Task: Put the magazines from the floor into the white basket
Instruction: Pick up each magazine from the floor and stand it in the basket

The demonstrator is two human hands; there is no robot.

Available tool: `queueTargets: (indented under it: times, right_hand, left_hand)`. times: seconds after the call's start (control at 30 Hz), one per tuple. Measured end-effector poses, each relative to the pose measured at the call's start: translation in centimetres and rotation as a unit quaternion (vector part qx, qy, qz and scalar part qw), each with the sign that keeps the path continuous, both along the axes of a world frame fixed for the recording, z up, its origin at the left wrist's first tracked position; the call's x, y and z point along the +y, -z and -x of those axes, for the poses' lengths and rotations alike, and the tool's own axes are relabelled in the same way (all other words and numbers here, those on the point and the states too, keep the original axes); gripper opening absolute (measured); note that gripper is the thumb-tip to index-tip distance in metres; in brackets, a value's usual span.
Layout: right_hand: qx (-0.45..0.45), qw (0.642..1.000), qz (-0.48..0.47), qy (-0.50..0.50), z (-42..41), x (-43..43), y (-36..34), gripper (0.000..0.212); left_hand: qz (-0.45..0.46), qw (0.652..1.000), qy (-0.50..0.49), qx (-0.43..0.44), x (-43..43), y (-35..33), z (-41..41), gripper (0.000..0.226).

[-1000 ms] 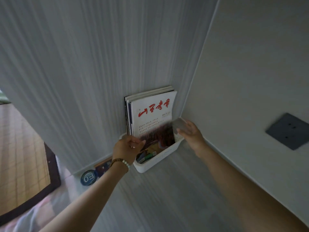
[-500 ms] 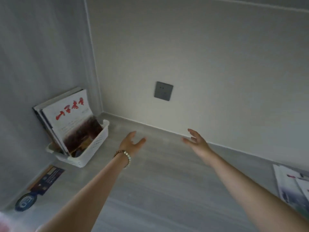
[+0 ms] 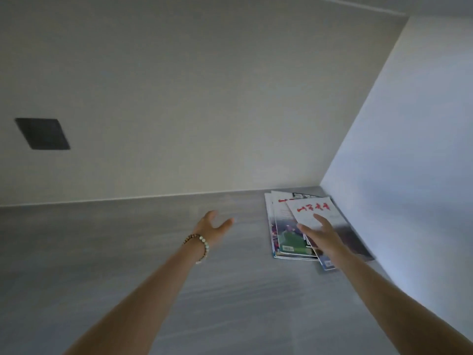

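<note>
Glossy paper magazines (image 3: pixel 294 234) lie on a matt grey wood-grain floor (image 3: pixel 128 252)

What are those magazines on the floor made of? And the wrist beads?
Magazines: paper, likely glossy covers; thin printed sheets, fanned out. Bracelet: round beads, brown ones maybe wood, pale ones maybe stone or plastic; too blurry to tell.

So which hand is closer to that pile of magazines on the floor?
The right. The right hand is over the magazines, spread open above them; contact is unclear. The left hand is open above bare floor, off to the pile's left.
</note>
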State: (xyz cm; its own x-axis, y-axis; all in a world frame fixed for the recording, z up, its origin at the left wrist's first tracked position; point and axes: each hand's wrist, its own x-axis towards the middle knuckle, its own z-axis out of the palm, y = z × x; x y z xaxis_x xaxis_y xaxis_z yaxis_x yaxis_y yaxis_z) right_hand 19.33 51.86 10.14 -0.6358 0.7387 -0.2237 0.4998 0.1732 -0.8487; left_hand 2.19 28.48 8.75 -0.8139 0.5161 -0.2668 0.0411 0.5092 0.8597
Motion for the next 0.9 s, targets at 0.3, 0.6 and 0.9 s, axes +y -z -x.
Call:
queueTargets:
  times: [0.3,0.6,0.9]
  right_hand:
    - [-0.022,0.998,0.057,0.021,-8.6,16.5,5.6,0.039]
    - [-0.037,0.991,0.128,0.027,-10.0,23.5,11.8,0.062]
    - [-0.067,0.992,0.088,0.068,-8.5,23.9,14.6,0.077]
  left_hand:
    - [0.001,0.996,0.05,-0.073,20.1,5.4,-8.7,0.054]
    - [0.065,0.981,0.029,-0.178,29.1,10.7,-12.2,0.065]
    - [0.017,0.959,-0.102,-0.264,32.2,12.3,-10.9,0.036]
